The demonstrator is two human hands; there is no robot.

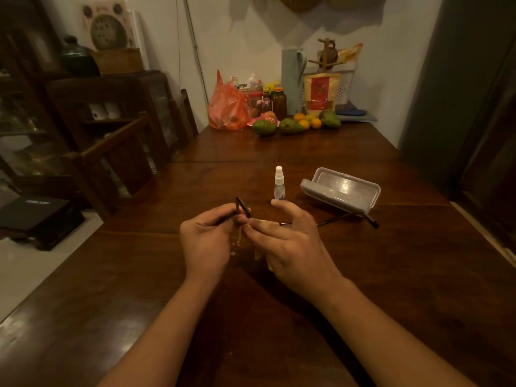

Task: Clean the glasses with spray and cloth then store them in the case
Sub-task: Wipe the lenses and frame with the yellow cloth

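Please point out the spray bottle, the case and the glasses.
spray bottle (279,189): head view, clear body.
case (346,188): head view, shiny lid.
glasses (242,207): head view, dark frame end.

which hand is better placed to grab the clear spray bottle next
Probably the right hand: its index finger is close to the clear spray bottle, while the left hand grips the black glasses.

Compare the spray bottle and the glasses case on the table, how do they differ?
Pose: the spray bottle stands upright, while the glasses case lies low with its lid open.
Shape: the spray bottle is slim and tall, the glasses case broad and long.
Look: the spray bottle is clear with a white top, the glasses case grey and glossy.
Both sit on the wooden table.
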